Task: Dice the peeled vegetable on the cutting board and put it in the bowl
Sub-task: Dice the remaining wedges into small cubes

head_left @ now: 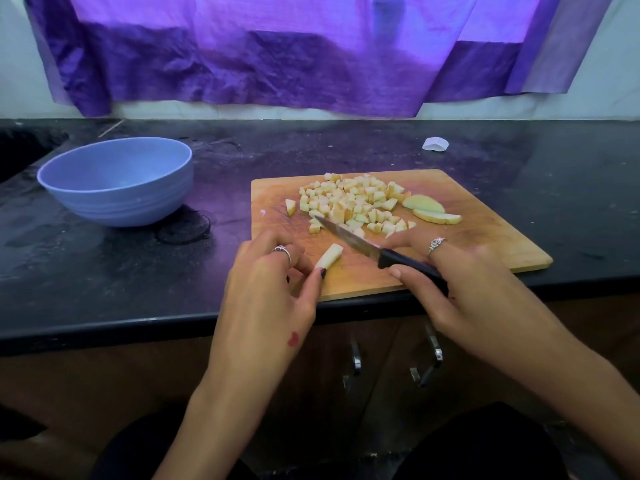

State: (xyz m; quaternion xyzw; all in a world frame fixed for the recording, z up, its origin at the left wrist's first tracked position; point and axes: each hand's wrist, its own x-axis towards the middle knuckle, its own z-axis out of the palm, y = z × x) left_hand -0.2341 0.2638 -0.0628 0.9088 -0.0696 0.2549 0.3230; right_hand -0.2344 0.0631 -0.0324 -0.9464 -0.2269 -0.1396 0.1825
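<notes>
A wooden cutting board (485, 237) lies on the black counter. A heap of pale diced pieces (353, 202) covers its far middle, with two uncut slices (429, 209) at the right of the heap. My left hand (266, 289) pinches a pale strip of vegetable (329, 256) near the board's front edge. My right hand (460, 282) grips the black handle of a knife (349, 239), whose blade points left toward the heap, just beyond the strip. A blue bowl (117, 181) stands on the counter to the left of the board; I see nothing in it.
The black counter (104, 271) runs across the view, its front edge just under my hands. A small white scrap (435, 144) lies behind the board. Purple cloth (277, 57) hangs on the wall behind. Cabinet doors with metal handles (429, 355) sit below the counter.
</notes>
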